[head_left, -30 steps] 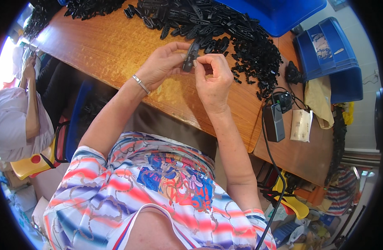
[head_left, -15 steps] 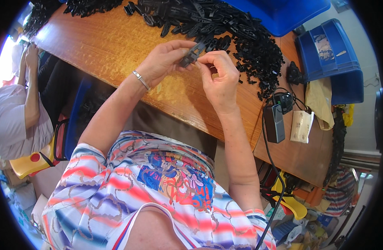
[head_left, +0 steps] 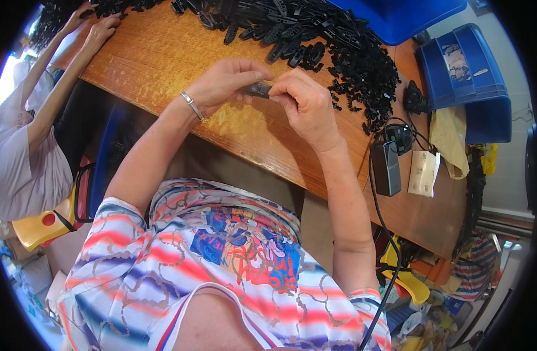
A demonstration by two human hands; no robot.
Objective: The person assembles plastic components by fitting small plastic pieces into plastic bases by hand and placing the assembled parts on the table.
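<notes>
Pinching together, left hand (head_left: 224, 85) and right hand (head_left: 306, 105) mostly hide a dark part (head_left: 258, 89).

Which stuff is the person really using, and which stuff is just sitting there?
In use:
- small dark plastic piece, pinched between left hand and right hand
- heap of small black plastic pieces on the wooden table

Just lying about:
- blue plastic bin
- flat dark rectangular device with black cable
- small paper packet
</notes>
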